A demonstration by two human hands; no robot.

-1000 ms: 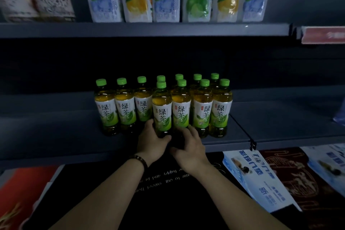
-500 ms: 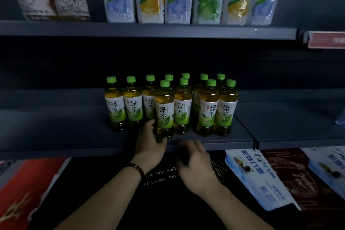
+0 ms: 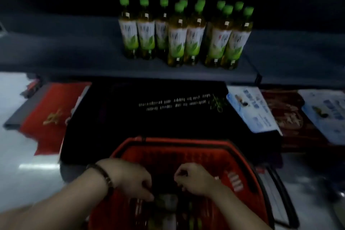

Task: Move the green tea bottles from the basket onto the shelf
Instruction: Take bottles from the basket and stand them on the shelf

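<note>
The green tea bottles [image 3: 183,32] on the shelf [image 3: 78,52] stand upright, long axis vertical, green caps up and labels facing me; I count about 10 in 2 rough rows, the 4 nearest set forward toward the shelf's near edge and right of centre. What has changed in the last second is where my hands are: they were up at the front row, touching the bases of the middle bottles, and now both are down in the red basket [image 3: 240,157], near me at the bottom of the view, with the camera tilted down after them. I read that as 1 placement finished and the next pick beginning. Inside the basket I can make out pale labels and dim bottle shapes [image 3: 166,200] between my hands, apparently lying down with their long axes running near to far, but the blur keeps me from saying which end the caps point. My left hand [image 3: 130,179] has its fingers curled down onto one of those shapes; whether it has a real grasp I cannot tell. My right hand [image 3: 196,179] is loosely curled, and I cannot tell whether it holds anything. Beyond the basket lies a black mat [image 3: 168,110] under the shelf.
</note>
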